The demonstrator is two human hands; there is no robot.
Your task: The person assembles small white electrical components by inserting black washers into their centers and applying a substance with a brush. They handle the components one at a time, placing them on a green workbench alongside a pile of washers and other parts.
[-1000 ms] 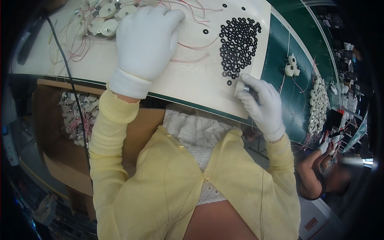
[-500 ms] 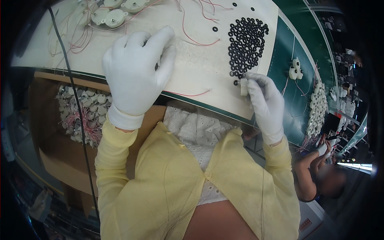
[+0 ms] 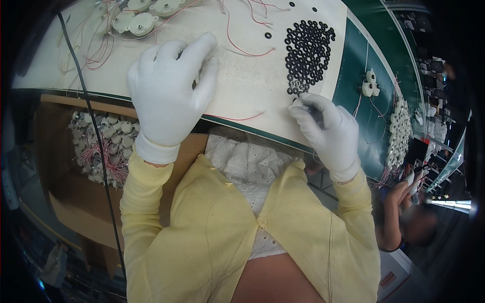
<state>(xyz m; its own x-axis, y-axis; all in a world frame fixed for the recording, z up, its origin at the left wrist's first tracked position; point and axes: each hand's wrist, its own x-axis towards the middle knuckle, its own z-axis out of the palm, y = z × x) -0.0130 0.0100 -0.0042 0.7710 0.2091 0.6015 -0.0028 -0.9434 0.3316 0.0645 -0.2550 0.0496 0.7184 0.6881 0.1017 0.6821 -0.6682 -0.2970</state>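
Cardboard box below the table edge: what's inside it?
The box holds heaped round, pale parts with red and white wires. What lies beneath them is covered; the left sleeve hides part too.

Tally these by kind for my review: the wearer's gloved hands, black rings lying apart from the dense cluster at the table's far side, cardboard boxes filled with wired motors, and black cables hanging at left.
Gloved hands: 2 (left hand, right hand)
Separate black rings: 3
Motor-filled cardboard box: 1
Black cable: 1
Total: 7
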